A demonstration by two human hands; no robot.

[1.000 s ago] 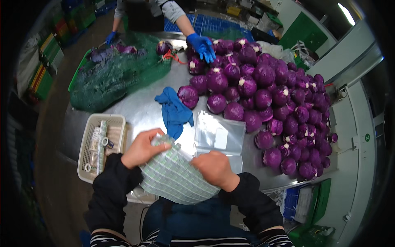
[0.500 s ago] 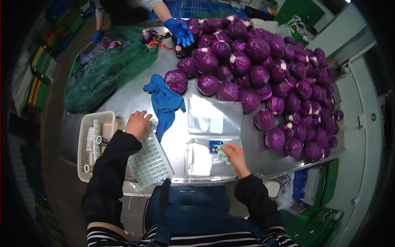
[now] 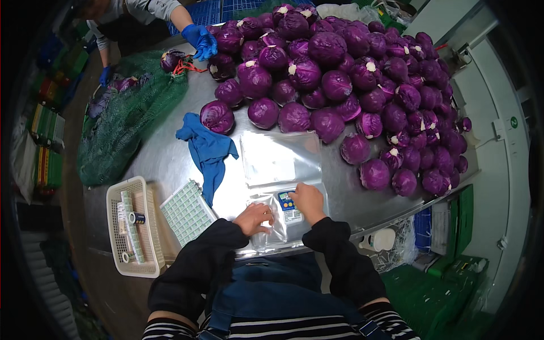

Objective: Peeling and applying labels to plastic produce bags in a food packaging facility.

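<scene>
My right hand [image 3: 307, 201] is closed, its fingertips pressing a small green sticker onto a blue-and-white label [image 3: 290, 213] on a clear plastic bag [image 3: 263, 229]. My left hand [image 3: 255, 220] rests on that same bag, left of the label, with its fingers apart and slightly bent. More clear bags [image 3: 280, 158] lie just above. A sheet of green-and-white stickers [image 3: 184, 212] lies to the left of my hands, beside a white basket [image 3: 147, 243] holding rolls. A blue cloth [image 3: 207, 153] lies behind the sheet.
A large pile of red cabbages [image 3: 334, 90] covers the back and right of the steel table [image 3: 136, 181]. A green mesh sack [image 3: 116, 147] lies at the left. A co-worker's blue-gloved hand [image 3: 201, 41] reaches over the back. Green crates [image 3: 459, 226] stand below the table at right.
My left hand let go of the sticker sheet, now on the table, and moved right onto the bag. My right hand brought a small sticker to the label. The view has shifted.
</scene>
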